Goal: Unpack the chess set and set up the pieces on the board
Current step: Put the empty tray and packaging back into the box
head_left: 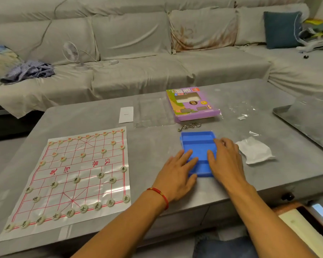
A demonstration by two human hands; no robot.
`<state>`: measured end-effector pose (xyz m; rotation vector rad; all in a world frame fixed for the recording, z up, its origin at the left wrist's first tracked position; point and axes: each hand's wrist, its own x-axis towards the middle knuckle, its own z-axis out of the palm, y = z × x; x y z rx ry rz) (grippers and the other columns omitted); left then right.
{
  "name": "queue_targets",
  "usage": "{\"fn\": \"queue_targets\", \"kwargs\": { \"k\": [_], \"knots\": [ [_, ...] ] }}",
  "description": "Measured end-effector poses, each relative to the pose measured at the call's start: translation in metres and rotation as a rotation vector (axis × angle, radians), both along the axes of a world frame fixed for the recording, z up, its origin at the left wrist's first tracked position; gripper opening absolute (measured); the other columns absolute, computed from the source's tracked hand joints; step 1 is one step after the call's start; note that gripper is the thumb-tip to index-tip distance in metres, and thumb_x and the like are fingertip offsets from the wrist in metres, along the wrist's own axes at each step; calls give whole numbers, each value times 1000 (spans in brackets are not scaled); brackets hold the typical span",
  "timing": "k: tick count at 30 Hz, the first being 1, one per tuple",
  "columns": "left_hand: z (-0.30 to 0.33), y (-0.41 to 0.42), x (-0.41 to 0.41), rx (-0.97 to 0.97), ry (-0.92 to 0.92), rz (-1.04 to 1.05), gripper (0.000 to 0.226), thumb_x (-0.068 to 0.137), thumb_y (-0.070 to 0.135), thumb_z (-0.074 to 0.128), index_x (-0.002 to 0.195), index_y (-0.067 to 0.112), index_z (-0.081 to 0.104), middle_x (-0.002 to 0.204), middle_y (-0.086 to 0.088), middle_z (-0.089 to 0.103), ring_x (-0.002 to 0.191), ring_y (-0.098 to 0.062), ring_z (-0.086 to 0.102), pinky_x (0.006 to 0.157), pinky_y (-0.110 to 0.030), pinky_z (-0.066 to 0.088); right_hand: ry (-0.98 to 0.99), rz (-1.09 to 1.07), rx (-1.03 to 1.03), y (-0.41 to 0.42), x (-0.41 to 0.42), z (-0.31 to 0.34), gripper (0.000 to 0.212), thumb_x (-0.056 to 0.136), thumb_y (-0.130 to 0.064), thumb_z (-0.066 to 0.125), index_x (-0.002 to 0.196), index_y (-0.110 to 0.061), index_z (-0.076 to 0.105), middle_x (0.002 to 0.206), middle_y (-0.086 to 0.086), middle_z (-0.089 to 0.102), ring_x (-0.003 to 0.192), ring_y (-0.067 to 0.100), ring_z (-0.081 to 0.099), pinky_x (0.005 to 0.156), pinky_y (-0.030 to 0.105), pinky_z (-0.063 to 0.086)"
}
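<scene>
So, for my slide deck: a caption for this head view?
Both hands rest on the blue tray beside the set-up chess board.

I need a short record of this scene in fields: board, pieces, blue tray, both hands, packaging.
board: paper sheet with red lines, flat on grey table
pieces: round discs already standing on the board
blue tray: right of board, looks empty
left hand: fingers straight, resting on tray
right hand: fingers straight, resting on tray
packaging: purple box behind tray
</scene>
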<state>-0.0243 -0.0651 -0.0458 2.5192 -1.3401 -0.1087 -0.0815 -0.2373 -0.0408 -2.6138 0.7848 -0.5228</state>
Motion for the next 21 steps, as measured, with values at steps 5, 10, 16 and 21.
{"fn": "queue_targets", "kwargs": {
  "k": [5, 10, 16, 21],
  "knots": [
    [-7, 23, -9, -111, -133, 38, 51, 95, 52, 37, 130, 19, 54, 138, -2, 51, 130, -22, 44, 109, -37, 38, -13, -88, 286, -8, 10, -10, 31, 96, -18, 57, 126, -8, 60, 118, 15, 61, 105, 28, 59, 88, 34, 48],
    [1, 41, -1, 38, -236, 241, 69, 83, 74, 25, 129, 27, 44, 130, -4, 44, 115, -25, 43, 94, -41, 40, -14, 60, 507, 25, 16, -9, 31, 87, -23, 73, 117, -17, 65, 99, -2, 66, 85, 12, 63, 75, 24, 55],
    [-5, 27, -7, 222, -19, 281, 116, 61, 96, 21, 152, 28, -2, 160, -13, -10, 146, -39, -6, 111, -67, 8, -23, 26, 622, 32, 24, -9, 33, 85, -27, 74, 116, -18, 66, 103, 3, 68, 88, 21, 68, 76, 38, 60],
    [-11, 9, -11, 229, -8, 341, 113, 66, 92, 33, 152, 26, -3, 159, -16, -8, 144, -44, -10, 109, -65, 20, -38, -11, 743, 24, 24, -6, 16, 88, -16, 70, 103, -18, 71, 82, 4, 74, 56, 16, 66, 53, 21, 53]
  ]
}}
